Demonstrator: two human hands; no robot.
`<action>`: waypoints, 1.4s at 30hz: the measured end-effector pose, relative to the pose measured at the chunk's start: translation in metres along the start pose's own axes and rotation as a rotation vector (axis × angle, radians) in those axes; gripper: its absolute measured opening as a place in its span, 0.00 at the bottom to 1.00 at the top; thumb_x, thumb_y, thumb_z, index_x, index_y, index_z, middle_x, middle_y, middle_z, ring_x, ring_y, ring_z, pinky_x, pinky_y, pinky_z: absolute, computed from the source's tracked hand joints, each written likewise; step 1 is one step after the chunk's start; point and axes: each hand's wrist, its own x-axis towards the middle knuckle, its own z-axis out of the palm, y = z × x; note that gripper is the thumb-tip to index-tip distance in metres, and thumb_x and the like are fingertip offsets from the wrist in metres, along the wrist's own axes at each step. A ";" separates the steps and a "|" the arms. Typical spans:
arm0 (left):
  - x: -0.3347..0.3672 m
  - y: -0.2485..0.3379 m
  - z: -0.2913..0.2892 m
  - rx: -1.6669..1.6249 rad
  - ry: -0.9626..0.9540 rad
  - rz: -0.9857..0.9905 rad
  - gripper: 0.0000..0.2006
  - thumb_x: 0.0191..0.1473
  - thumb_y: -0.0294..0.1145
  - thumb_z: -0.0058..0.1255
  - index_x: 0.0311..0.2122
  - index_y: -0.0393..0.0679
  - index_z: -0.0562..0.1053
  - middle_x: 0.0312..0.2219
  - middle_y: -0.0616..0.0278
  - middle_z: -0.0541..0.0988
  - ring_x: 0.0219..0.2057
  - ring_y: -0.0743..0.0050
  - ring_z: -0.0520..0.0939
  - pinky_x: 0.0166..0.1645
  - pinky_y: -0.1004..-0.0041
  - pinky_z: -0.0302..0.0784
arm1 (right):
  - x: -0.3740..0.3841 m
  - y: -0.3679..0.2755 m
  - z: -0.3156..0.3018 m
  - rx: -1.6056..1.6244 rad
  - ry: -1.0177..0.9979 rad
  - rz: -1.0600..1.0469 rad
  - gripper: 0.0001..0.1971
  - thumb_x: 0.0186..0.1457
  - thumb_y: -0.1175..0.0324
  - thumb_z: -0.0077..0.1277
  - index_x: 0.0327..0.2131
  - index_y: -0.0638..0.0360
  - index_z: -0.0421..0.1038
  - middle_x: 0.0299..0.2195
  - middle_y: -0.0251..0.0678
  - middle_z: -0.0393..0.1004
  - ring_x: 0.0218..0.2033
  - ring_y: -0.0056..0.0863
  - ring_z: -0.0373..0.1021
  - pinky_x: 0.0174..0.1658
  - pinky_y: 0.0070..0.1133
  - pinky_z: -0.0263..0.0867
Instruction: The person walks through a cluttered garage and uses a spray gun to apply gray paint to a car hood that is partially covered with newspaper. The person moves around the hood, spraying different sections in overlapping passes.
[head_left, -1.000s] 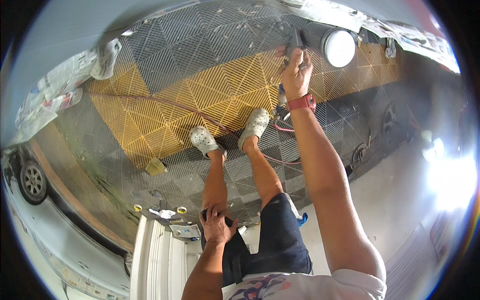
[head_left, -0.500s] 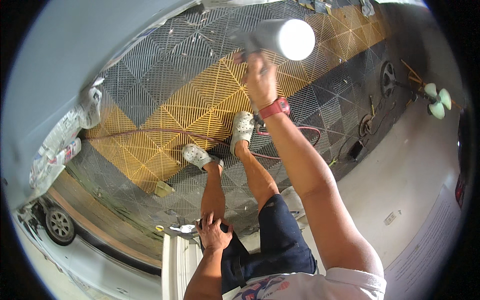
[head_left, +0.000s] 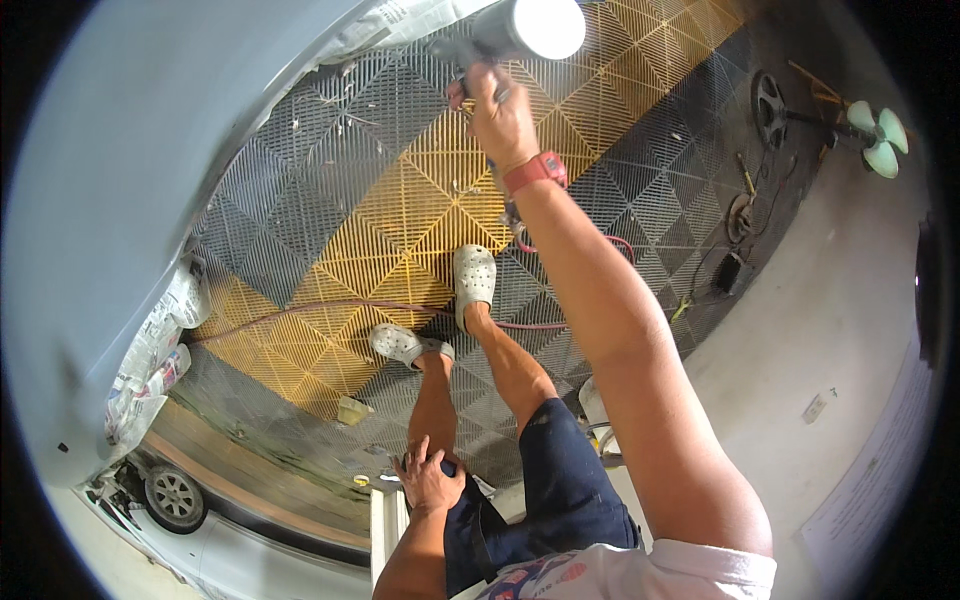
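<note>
Jutting from the right hand [head_left: 505,118] is a spray gun [head_left: 497,38].

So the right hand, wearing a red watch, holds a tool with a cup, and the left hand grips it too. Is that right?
Not quite: in the head view, the left hand rests on the left leg, not on the tool. The right hand, with its red watch, does hold it.

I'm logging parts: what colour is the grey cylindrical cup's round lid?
The round lid is white; the head view shows it best.
</note>
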 end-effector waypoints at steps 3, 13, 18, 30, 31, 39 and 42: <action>0.002 0.006 -0.006 0.026 -0.020 0.007 0.26 0.52 0.57 0.63 0.51 0.52 0.83 0.71 0.68 0.64 0.74 0.60 0.59 0.78 0.39 0.41 | 0.037 -0.001 -0.033 -0.102 0.104 0.026 0.26 0.73 0.52 0.43 0.44 0.71 0.79 0.28 0.38 0.84 0.30 0.25 0.80 0.36 0.25 0.74; 0.007 0.016 -0.012 0.037 -0.060 -0.002 0.27 0.53 0.59 0.62 0.52 0.52 0.83 0.72 0.69 0.62 0.75 0.59 0.57 0.79 0.39 0.39 | 0.137 -0.002 -0.133 -0.254 0.357 0.000 0.28 0.74 0.47 0.41 0.33 0.65 0.74 0.23 0.37 0.75 0.20 0.27 0.69 0.23 0.27 0.67; 0.009 0.017 -0.011 0.037 -0.074 -0.003 0.27 0.52 0.59 0.63 0.51 0.54 0.83 0.72 0.70 0.62 0.75 0.59 0.57 0.78 0.39 0.41 | 0.148 -0.023 -0.151 -0.358 0.495 -0.045 0.31 0.74 0.43 0.41 0.33 0.66 0.74 0.22 0.38 0.75 0.19 0.28 0.72 0.20 0.27 0.67; 0.000 0.006 -0.004 -0.027 -0.035 0.029 0.27 0.53 0.58 0.61 0.53 0.52 0.83 0.71 0.66 0.65 0.75 0.61 0.58 0.78 0.38 0.41 | -0.006 -0.060 -0.029 -0.177 0.024 -0.015 0.23 0.74 0.56 0.44 0.39 0.69 0.79 0.29 0.41 0.83 0.28 0.27 0.77 0.35 0.28 0.73; 0.000 0.004 -0.005 -0.024 -0.030 0.041 0.27 0.53 0.59 0.61 0.53 0.52 0.83 0.70 0.66 0.65 0.74 0.61 0.58 0.78 0.38 0.41 | -0.021 -0.055 -0.014 -0.188 -0.007 -0.051 0.24 0.73 0.54 0.46 0.41 0.70 0.79 0.28 0.43 0.82 0.28 0.29 0.76 0.35 0.28 0.72; -0.009 -0.024 0.020 -0.141 0.036 0.016 0.26 0.54 0.60 0.60 0.49 0.53 0.84 0.69 0.63 0.67 0.74 0.57 0.59 0.77 0.38 0.43 | -0.141 -0.095 0.145 -0.239 -0.371 0.033 0.31 0.70 0.48 0.48 0.64 0.64 0.71 0.47 0.59 0.82 0.52 0.49 0.79 0.58 0.37 0.71; -0.015 -0.034 0.028 -0.186 0.075 0.009 0.24 0.53 0.60 0.62 0.46 0.54 0.85 0.68 0.60 0.68 0.73 0.54 0.60 0.76 0.38 0.44 | -0.177 -0.097 0.198 -0.239 -0.455 0.039 0.29 0.70 0.51 0.49 0.64 0.62 0.71 0.52 0.62 0.79 0.56 0.53 0.76 0.58 0.39 0.70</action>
